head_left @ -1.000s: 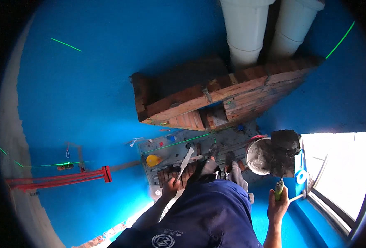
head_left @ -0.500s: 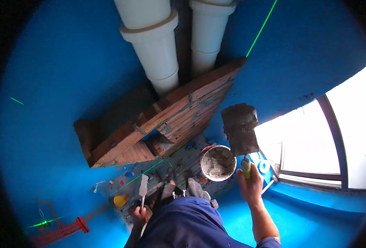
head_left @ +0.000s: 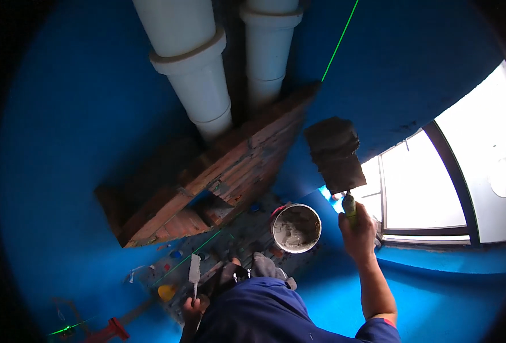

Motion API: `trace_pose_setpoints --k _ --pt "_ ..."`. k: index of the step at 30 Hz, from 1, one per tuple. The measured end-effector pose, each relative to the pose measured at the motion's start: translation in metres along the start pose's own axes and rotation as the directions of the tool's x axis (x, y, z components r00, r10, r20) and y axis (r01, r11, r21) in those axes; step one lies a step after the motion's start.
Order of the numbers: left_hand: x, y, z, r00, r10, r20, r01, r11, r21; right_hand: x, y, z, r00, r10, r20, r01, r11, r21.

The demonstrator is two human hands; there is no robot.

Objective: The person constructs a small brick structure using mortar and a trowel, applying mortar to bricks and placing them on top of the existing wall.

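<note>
My right hand [head_left: 358,231] is closed round the green handle of a trowel [head_left: 350,207]. The trowel's broad blade carries a thick, dark layer of mortar [head_left: 334,151], held up close to the blue wall. Low on the left, my left hand [head_left: 192,310] grips a narrow trowel [head_left: 194,271], its blade coated in pale grey. On the floor between the two hands stands a round bucket [head_left: 320,235], with wet grey mortar [head_left: 296,231] inside, apart from both tools.
A low brick wall [head_left: 253,154] with a square opening boxes in two thick white pipes [head_left: 198,86]. Green laser lines cross the wall and floor. At right is a bright window [head_left: 424,183]. A yellow round thing [head_left: 166,293] and a red tool-like object [head_left: 114,330] lie lower left.
My right hand and its loaded trowel have risen slightly, the hand shifting right toward the window. My left hand is a little lower, its trowel more upright. The whole view has shifted.
</note>
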State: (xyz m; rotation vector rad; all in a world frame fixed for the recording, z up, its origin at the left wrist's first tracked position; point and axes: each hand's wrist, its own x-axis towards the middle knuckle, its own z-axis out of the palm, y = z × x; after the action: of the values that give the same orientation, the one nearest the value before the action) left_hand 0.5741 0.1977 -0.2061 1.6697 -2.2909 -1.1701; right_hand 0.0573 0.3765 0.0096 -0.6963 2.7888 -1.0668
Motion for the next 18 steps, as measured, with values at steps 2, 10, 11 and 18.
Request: trace_pose_setpoints --k 2,10,11,18 --pt "0.000 -0.018 0.000 1.000 0.004 0.020 -0.005 0.998 0.059 0.002 -0.008 -0.002 0.999 0.033 0.039 -0.035 0.999 0.039" --pt "-0.019 -0.075 0.010 0.974 -0.218 0.061 0.212 0.973 0.096 0.018 -0.003 -0.001 0.994 -0.015 0.113 -0.006 0.983 0.184" --pt "-0.018 -0.078 0.013 0.973 -0.221 0.071 0.214 0.972 0.096 0.018 -0.002 -0.002 0.991 0.001 0.133 -0.026 0.981 0.190" --pt "-0.005 -0.077 0.013 0.962 -0.251 0.111 0.237 0.964 0.122 0.016 -0.004 -0.001 0.967 0.189 0.170 -0.217 0.961 0.170"
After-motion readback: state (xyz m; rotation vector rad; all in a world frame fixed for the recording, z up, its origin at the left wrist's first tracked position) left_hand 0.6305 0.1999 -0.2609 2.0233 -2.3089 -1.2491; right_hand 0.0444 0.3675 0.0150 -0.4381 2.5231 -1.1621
